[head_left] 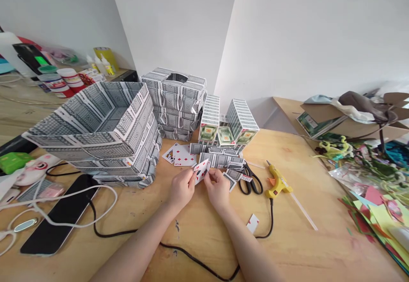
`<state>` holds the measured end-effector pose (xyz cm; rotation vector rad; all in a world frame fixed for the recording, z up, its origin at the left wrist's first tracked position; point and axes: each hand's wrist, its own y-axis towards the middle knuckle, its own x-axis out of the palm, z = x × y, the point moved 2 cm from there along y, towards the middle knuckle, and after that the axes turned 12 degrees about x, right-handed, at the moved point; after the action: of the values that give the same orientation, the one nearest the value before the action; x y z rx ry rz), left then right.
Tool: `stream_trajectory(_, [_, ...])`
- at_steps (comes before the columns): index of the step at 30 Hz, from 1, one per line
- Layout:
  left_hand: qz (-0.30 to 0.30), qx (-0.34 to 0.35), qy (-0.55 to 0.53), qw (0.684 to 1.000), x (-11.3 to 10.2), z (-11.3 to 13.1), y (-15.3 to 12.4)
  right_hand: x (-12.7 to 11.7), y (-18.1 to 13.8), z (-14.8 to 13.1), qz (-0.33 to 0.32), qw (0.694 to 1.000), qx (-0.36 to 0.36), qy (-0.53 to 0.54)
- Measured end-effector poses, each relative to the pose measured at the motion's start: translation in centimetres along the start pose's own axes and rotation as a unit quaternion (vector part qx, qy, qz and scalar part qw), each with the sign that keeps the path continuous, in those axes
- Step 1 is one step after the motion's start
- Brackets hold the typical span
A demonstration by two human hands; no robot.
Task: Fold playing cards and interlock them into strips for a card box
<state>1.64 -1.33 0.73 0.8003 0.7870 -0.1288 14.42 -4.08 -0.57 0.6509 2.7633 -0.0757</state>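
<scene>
Between my hands is a playing card (202,171), bent or folded, with red and black marks showing. My left hand (182,188) pinches its left side, and my right hand (217,189) grips its right side. Just beyond lie loose face-up playing cards (185,156) and a row of folded cards (220,160) with grey patterned backs. Black-handled scissors (252,182) rest to the right of my right hand, partly under card pieces. Farther right lies a yellow glue gun (277,182) with a clear glue stick (303,211) behind it.
A large open box built of cards (128,145) stands at left, a second card-built box (179,103) behind it. Stacked card packs (243,122) stand at the back. A phone (59,218) and cables lie left; a black cord crosses the front. Craft scraps (380,214) cover the right.
</scene>
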Motion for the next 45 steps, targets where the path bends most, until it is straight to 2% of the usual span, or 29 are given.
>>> stream_trajectory(5, [0.005, -0.002, 0.014, 1.000, -0.2, -0.3, -0.1, 0.0, 0.3, -0.3, -0.076, 0.996, 0.007, 0.049])
stream_trajectory(7, [0.007, 0.002, 0.018, 1.000, -0.2, -0.4, -0.1, -0.1, 0.4, -0.3, -0.083, 0.996, 0.003, 0.037])
stream_trajectory(14, [0.002, 0.014, 0.015, 1.000, 0.0, -0.3, -0.2, -0.2, 0.2, -0.1, -0.034, 0.998, -0.031, -0.035])
stream_trajectory(27, [-0.014, 0.035, 0.012, 0.999, 0.0, 0.2, -0.1, -0.1, -0.1, -0.1, 0.021, 0.998, -0.026, -0.048])
stream_trajectory(29, [-0.012, 0.010, -0.008, 1.000, 0.1, 0.0, -0.1, -0.2, 0.0, 0.0, 0.025, 0.999, -0.017, -0.040])
stream_trajectory(33, [-0.009, -0.099, -0.095, 0.991, 0.4, -0.7, -0.1, -0.4, 0.6, 0.1, 0.016, 1.000, 0.010, -0.009])
stream_trajectory(36, [-0.010, -0.161, -0.165, 0.973, 0.6, -1.3, 0.0, -0.3, 1.0, 0.1, -0.038, 0.996, 0.038, 0.068])
stream_trajectory(39, [-0.017, -0.183, -0.231, 0.955, 0.7, -1.4, 0.1, 0.1, 1.1, 0.1, -0.107, 0.986, 0.053, 0.115])
stream_trajectory(45, [-0.009, -0.198, -0.298, 0.934, 0.7, -1.1, 0.0, 0.2, 0.4, -0.4, -0.160, 0.974, 0.054, 0.150])
